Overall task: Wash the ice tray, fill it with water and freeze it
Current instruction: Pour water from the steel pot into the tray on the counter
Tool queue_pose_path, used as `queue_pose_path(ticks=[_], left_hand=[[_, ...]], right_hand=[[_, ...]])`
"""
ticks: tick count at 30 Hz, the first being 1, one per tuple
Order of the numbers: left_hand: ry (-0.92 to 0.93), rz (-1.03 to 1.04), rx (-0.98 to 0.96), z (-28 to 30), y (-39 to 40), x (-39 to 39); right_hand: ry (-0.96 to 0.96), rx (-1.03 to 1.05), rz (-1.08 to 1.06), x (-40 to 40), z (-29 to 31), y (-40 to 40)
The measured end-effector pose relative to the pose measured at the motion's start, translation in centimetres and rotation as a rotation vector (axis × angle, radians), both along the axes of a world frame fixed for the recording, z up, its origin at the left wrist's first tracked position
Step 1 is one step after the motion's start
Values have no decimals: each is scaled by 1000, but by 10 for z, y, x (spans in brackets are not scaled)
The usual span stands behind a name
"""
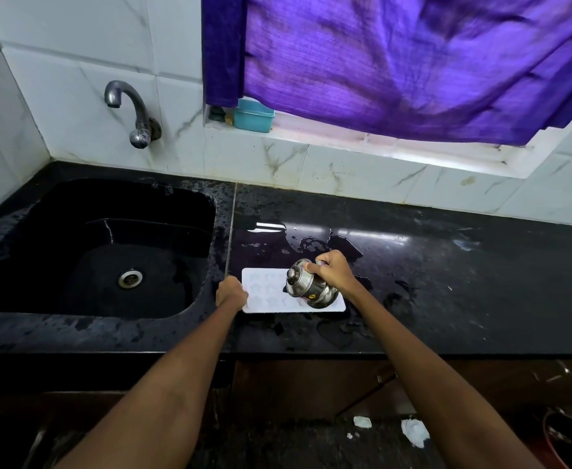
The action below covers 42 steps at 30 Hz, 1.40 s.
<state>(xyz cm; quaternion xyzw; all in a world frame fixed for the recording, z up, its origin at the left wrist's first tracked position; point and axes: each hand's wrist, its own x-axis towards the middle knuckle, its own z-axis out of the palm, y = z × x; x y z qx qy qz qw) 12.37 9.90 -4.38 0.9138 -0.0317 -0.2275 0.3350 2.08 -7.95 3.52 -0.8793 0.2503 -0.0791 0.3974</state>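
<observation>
A white ice tray (271, 296) with small shaped cavities lies flat on the wet black counter (447, 282), just right of the sink. My left hand (231, 293) grips the tray's left edge. My right hand (332, 269) holds a small shiny steel pot (308, 285), tipped to the left with its mouth low over the tray's middle. The pot and my right hand hide the tray's right part.
A black sink (108, 248) with a steel drain (130, 277) lies to the left, under a wall tap (132, 110). Water puddles lie on the counter behind the tray. A teal box (253, 116) stands on the window ledge below a purple curtain (396, 55).
</observation>
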Motion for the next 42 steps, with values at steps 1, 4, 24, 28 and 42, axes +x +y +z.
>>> queue_pose_path(ticks=[1,4,24,28,42], left_hand=[[2,1,1,0,0,0],[6,3,4,0,0,-1],[11,-25,32,3,0,-1],[10,-28,38,4,0,-2],[8,-33,61,7,-1,-3]], right_hand=[[-3,0,4,0,0,0],[-13,0,10,0,-1,1],[-81,135,-126,-9,12,-22],[-29,60,-84,-11,8,-23],[22,-37,-18,-17,2,-21]])
